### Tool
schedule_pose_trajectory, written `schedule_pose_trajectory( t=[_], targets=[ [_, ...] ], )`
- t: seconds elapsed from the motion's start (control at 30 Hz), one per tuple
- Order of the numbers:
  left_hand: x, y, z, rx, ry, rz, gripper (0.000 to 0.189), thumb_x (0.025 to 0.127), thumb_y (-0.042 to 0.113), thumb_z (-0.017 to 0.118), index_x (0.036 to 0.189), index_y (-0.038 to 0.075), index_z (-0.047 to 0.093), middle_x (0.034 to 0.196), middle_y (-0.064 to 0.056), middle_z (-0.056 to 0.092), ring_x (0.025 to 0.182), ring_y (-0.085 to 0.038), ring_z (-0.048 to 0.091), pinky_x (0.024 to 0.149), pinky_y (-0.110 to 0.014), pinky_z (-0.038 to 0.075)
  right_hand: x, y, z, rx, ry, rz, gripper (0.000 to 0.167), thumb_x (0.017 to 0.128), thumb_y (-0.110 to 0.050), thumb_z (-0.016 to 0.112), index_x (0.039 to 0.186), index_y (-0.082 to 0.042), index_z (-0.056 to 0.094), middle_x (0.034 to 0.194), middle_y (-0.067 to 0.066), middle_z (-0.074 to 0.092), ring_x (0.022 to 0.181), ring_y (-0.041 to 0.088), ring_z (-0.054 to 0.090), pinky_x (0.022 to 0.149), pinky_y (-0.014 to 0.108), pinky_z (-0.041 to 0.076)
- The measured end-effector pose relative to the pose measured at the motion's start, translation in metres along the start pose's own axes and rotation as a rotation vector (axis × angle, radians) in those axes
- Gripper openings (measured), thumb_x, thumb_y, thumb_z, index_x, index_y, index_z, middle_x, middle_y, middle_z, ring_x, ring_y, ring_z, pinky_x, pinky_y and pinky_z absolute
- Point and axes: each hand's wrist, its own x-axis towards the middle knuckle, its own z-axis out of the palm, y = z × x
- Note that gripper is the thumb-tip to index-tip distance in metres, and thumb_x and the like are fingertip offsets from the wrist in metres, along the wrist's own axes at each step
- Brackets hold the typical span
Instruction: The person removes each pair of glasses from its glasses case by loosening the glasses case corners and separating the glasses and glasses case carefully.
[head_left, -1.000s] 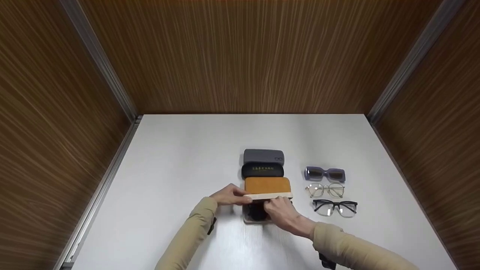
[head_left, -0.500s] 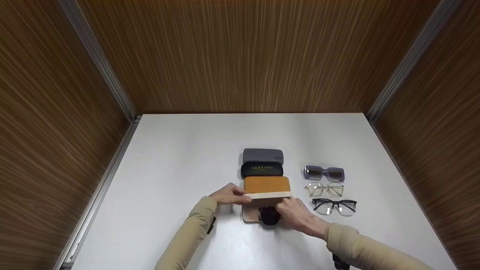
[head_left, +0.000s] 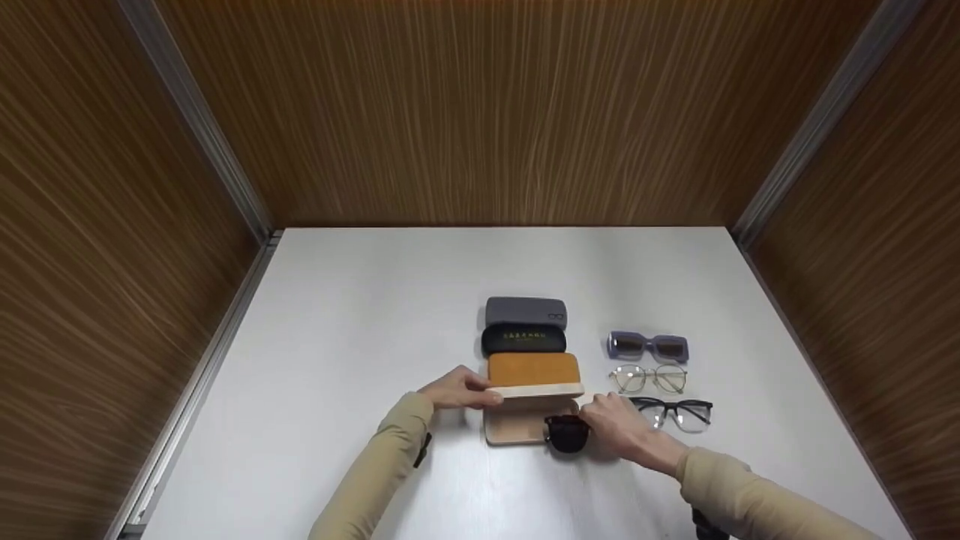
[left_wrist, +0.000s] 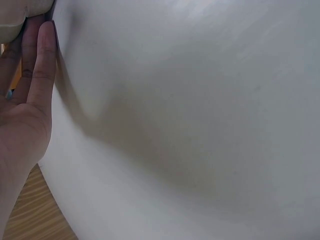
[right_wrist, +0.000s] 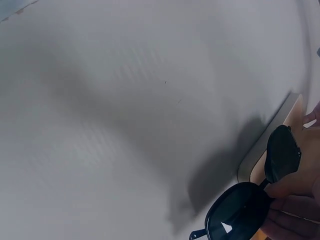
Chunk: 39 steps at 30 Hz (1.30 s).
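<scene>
My left hand (head_left: 459, 390) grips the left side of an orange glasses case (head_left: 534, 369), whose lid stands raised over a pale lined base (head_left: 514, 429). In the left wrist view, its fingers (left_wrist: 41, 75) reach to the case's pale edge. Dark-lensed sunglasses (head_left: 568, 436) are pinched at the bridge by my right hand (head_left: 622, 427). They overlap the base's right front corner in the head view. The right wrist view shows both lenses (right_wrist: 240, 212) and the case rim (right_wrist: 267, 137) just behind them.
Behind the orange case lie a black glasses case (head_left: 523, 339) and a grey one (head_left: 525, 310). On the right are purple sunglasses (head_left: 647, 346), thin round-framed glasses (head_left: 649, 379) and black-framed glasses (head_left: 679, 414). Wood-grain walls (head_left: 480, 112) enclose the white table (head_left: 360, 300).
My right hand has drawn the sunglasses rightward and toward me from the case, baring its base. The left hand keeps its place on the case.
</scene>
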Motion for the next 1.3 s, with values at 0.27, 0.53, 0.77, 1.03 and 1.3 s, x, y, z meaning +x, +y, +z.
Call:
schedule_pose_trajectory(
  t=[0.27,0.53,0.77,1.03,1.3],
  targets=[
    [-0.003,0.001,-0.002,0.001,-0.007,0.003,0.039,0.096,0.024,0.069,0.128,0.002,0.069,0.126,-0.019,0.071,0.108,-0.024,0.072,0.095,-0.032,0.06,-0.008,0.017,-0.005,0.062,-0.001,0.005,0.025,0.064,0.013,0.061,0.058,-0.011,0.059,0.058,0.005,0.059,0.052,0.02,0.05,0.044,0.037,0.045],
    [-0.005,0.003,-0.002,-0.012,0.002,-0.015,0.04,0.094,0.024,0.07,0.128,0.003,0.069,0.127,-0.019,0.07,0.105,-0.017,0.071,0.094,-0.032,0.06,-0.02,0.033,-0.006,0.055,0.008,0.015,0.019,0.061,0.007,0.067,0.06,-0.009,0.057,0.06,0.007,0.06,0.055,0.023,0.052,0.046,0.04,0.046],
    [-0.004,0.001,-0.001,0.0,0.0,-0.014,0.04,0.095,0.024,0.069,0.129,0.003,0.068,0.127,-0.019,0.07,0.105,-0.019,0.071,0.095,-0.032,0.06,-0.031,0.048,-0.004,0.065,0.028,0.01,0.024,0.059,0.008,0.069,0.059,-0.011,0.055,0.058,0.003,0.054,0.054,0.022,0.05,0.047,0.038,0.042],
    [-0.005,-0.001,-0.001,0.006,-0.007,-0.007,0.037,0.096,0.024,0.068,0.127,0.003,0.07,0.125,-0.018,0.071,0.105,-0.017,0.071,0.095,-0.032,0.06,-0.044,0.064,-0.003,0.109,-0.055,0.029,0.025,0.066,0.009,0.071,0.06,-0.011,0.058,0.056,-0.005,0.05,0.055,0.011,0.04,0.046,0.03,0.037],
    [-0.005,0.0,-0.002,0.006,-0.006,0.004,0.034,0.096,0.024,0.068,0.124,0.003,0.072,0.123,-0.018,0.072,0.105,-0.019,0.072,0.094,-0.032,0.06,-0.06,0.087,0.001,0.115,-0.1,0.01,0.026,0.067,0.01,0.07,0.058,-0.012,0.058,0.054,-0.009,0.043,0.054,0.006,0.03,0.047,0.021,0.028]
  ],
)
